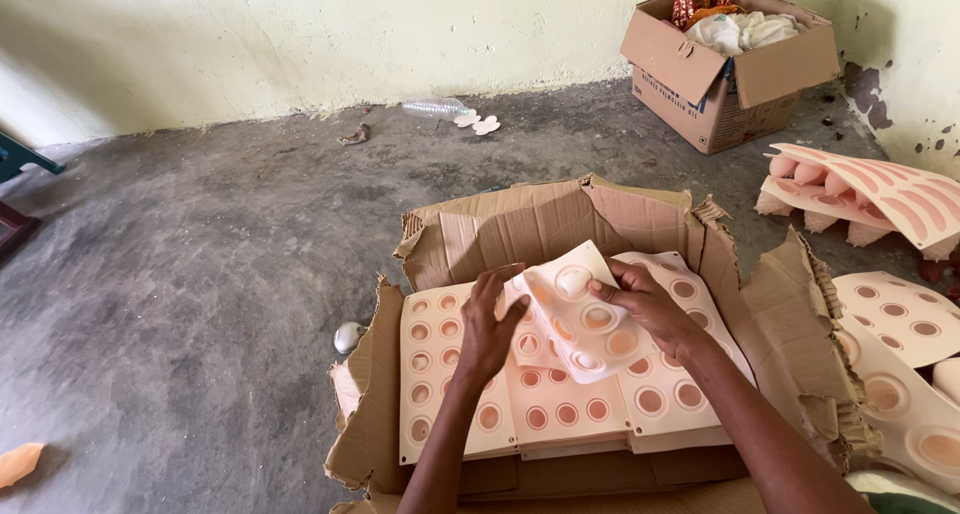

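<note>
A torn-open cardboard box (560,224) lies flat on the concrete floor (200,274) at lower centre of the frame, carrying stacked cream mould sheets (560,409) dotted with round orange cavities. Wide bare floor opens to the left; more moulds (880,199) crowd the right edge. Both hands pinch one bent mould sheet (580,319) above the stack: left hand (490,324) closed on its left edge, right hand (645,304) closed on its right.
</note>
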